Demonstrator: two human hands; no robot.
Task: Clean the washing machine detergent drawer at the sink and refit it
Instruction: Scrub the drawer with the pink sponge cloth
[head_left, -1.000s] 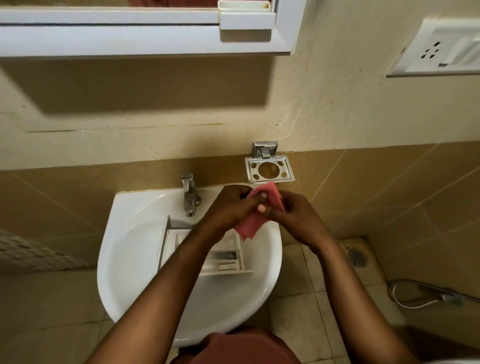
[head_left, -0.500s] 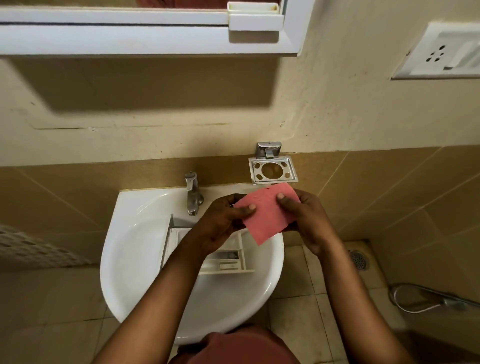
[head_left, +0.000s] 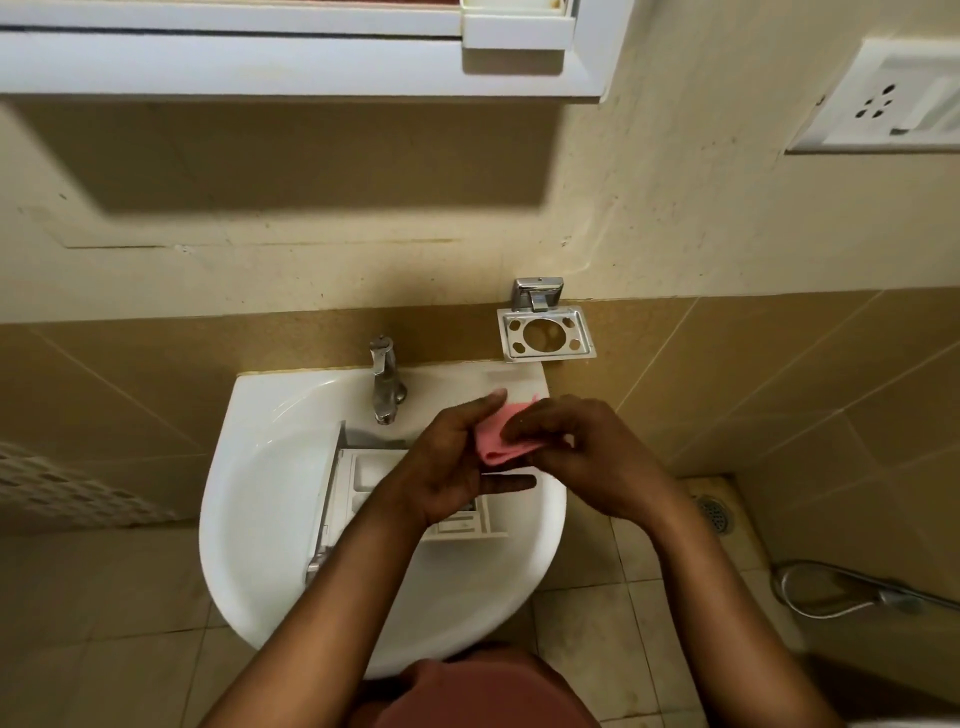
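The white detergent drawer lies inside the white sink, partly hidden under my left forearm. Above the drawer's right end I hold a pink cloth between both hands, now bunched and folded. My left hand supports it from the left, thumb up on its top edge and one finger stretched straight out below it. My right hand pinches the cloth from the right with curled fingers.
A chrome tap stands at the back of the sink. A chrome soap dish is fixed to the tiled wall right of it. A floor drain and a hose lie on the floor at right. A white mirror shelf overhangs above.
The pink cloth, spread flat between both hands half a second ago, is now folded and bunched. Both hands have closed in toward each other.
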